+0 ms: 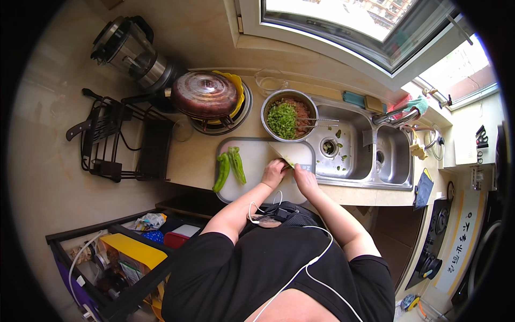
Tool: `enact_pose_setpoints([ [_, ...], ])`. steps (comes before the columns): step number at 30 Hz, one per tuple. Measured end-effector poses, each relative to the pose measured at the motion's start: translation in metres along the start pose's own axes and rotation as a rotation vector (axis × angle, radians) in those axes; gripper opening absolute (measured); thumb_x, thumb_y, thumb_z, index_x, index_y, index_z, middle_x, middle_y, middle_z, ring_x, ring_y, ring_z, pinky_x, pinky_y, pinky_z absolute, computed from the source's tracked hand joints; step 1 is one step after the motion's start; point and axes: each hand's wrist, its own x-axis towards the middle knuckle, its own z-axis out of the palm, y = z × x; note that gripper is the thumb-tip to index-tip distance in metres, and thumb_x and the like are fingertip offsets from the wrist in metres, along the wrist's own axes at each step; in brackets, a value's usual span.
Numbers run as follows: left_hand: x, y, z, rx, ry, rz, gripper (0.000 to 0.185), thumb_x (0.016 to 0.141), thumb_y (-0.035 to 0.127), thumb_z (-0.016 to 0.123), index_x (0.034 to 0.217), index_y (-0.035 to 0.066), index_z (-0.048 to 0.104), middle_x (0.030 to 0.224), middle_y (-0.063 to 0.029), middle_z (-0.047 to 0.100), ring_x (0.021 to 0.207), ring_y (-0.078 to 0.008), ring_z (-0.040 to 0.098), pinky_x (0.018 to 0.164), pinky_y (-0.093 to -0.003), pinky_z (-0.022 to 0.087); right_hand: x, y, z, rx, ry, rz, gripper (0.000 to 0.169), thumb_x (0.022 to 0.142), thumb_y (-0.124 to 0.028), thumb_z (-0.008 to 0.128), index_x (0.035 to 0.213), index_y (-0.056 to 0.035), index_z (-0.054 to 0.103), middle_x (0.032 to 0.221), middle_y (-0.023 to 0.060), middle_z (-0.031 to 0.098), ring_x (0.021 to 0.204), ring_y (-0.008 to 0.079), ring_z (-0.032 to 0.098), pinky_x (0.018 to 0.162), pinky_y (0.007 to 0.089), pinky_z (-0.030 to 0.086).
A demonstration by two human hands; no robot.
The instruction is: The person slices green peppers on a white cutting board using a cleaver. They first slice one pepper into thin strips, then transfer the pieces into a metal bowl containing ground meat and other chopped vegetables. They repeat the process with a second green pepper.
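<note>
My right hand (305, 179) is closed at the near end of a kitchen knife (278, 150), its handle hidden in the grip. The pale blade points up and left over a white cutting board (257, 189) with a grey rim, and green bits cling to it. Against the blade's near side, the fingers of my left hand (274, 173) are curled downward; whatever they touch there is mostly hidden. Two long green pepper pieces, a curved one (221, 172) and a cut-open one (237, 165), lie on the board's left side.
Behind the board stands a steel bowl (263, 116) of chopped greens and minced meat, with chopsticks (318, 119) across its rim. Right of it is a double sink (350, 171) holding green scraps. An overturned pan (205, 94), a blender (141, 60) and a black rack (151, 155) occupy the left.
</note>
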Motion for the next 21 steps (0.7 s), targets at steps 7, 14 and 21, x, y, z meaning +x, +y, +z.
enact_pose_setpoints([
  [7,0.003,0.012,-0.003,-0.022,0.035,-0.065,0.02,0.074,0.009,0.068,0.093,0.008,0.064,0.099,-0.009,0.061,0.094,-0.0308,0.058,0.08,-0.0396,0.049,-0.004,0.004,-0.012,0.097,0.11,-0.021,0.019,0.095,-0.023,0.046,0.094,-0.0042,0.043,0.067,0.0239,0.06,0.068,0.0461,0.059,0.061,0.0553,0.045],
  [14,-0.003,-0.005,0.007,-0.012,0.036,0.059,0.018,0.074,0.01,0.068,0.091,0.007,0.063,0.095,-0.0089,0.062,0.091,-0.0298,0.059,0.077,-0.04,0.05,-0.025,-0.009,-0.039,0.024,-0.034,0.023,0.019,0.094,-0.021,0.046,0.093,-0.0021,0.045,0.07,0.0244,0.061,0.07,0.044,0.061,0.063,0.0543,0.047],
  [21,-0.002,0.0,0.004,-0.001,0.044,0.02,0.013,0.075,0.013,0.069,0.086,0.009,0.065,0.093,-0.0076,0.064,0.086,-0.029,0.061,0.074,-0.0391,0.05,-0.018,-0.008,-0.019,-0.022,-0.06,0.026,0.011,0.091,-0.012,0.043,0.094,-0.0014,0.045,0.073,0.0235,0.064,0.072,0.042,0.064,0.064,0.0519,0.05],
])
